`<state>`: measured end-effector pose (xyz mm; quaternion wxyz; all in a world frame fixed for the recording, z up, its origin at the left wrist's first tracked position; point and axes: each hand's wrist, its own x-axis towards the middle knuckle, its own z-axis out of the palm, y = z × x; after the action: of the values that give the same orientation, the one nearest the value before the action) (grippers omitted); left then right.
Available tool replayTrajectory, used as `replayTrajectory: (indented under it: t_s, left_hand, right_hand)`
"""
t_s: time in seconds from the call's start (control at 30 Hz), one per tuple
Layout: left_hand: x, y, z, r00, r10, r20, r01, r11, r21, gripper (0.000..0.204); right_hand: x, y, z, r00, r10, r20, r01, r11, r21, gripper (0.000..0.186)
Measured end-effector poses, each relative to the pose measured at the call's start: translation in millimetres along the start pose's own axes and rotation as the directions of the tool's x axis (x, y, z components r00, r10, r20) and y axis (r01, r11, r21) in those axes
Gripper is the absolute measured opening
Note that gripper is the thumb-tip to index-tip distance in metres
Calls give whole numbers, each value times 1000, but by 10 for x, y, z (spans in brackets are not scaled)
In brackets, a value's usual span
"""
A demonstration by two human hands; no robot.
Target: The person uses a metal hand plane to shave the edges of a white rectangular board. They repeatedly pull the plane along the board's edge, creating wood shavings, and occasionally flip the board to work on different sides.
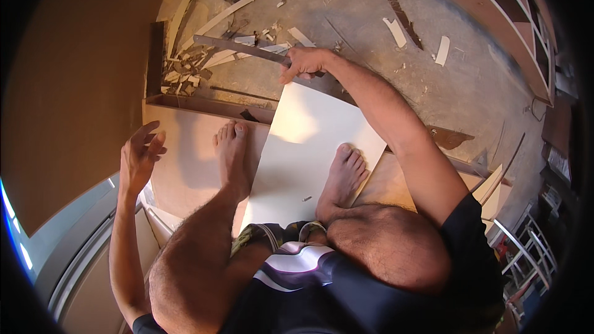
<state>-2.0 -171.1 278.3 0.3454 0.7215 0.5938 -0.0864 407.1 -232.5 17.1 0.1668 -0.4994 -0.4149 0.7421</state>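
Observation:
My right hand (304, 64) is closed round one end of a long, narrow, flat strip of dark metal (238, 47). The strip points away to the left, above the far edge of a white rectangular board (288, 148). My bare right foot (348, 170) presses on that board, and a small short piece (307, 198) lies on it near me. Off to the left, my left hand (141, 156) is raised with bent fingers apart and nothing in them. Below it is a light brown panel (185, 142), on which my left foot (231, 148) stands.
Wood scraps and offcuts (192, 71) are heaped on the concrete floor (346, 6) at the far left. A large brown panel (74, 80) rises at the left. An open shelf unit (495, 25) stands far right, and a metal ladder-like frame (526, 244) lies near right.

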Motion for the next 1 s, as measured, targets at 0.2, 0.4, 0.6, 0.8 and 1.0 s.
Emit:
replayTrajectory:
  t_s: [0.2, 0.4, 0.6, 0.8, 1.0]
  left_hand:
    - [731, 253, 471, 934, 255, 251, -181, 942, -282, 48]
    - [1415, 843, 1560, 840, 508, 189, -466, 855, -227, 39]
    - [2132, 954, 2447, 624, 710, 326, -750, 661, -4, 56]
    - [2457, 1229, 2324, 358, 508, 784, -431, 834, -344, 44]
    - [2418, 1218, 2362, 346, 589, 730, -474, 782, -406, 43]
  right_hand:
    - [-191, 166, 53, 936, 0, -351, 73, 978, 194, 36]
    - [-883, 368, -96, 763, -5, -646, -127, 979, -157, 20]
    - [-2525, 484, -94, 470, 55, -881, -516, 827, -224, 25]
    - [-3727, 271, 1175, 77, 285, -955, -613, 769, 180, 30]
    - [-3964, 507, 1752, 6, 471, -882, -545, 741, 392, 28]
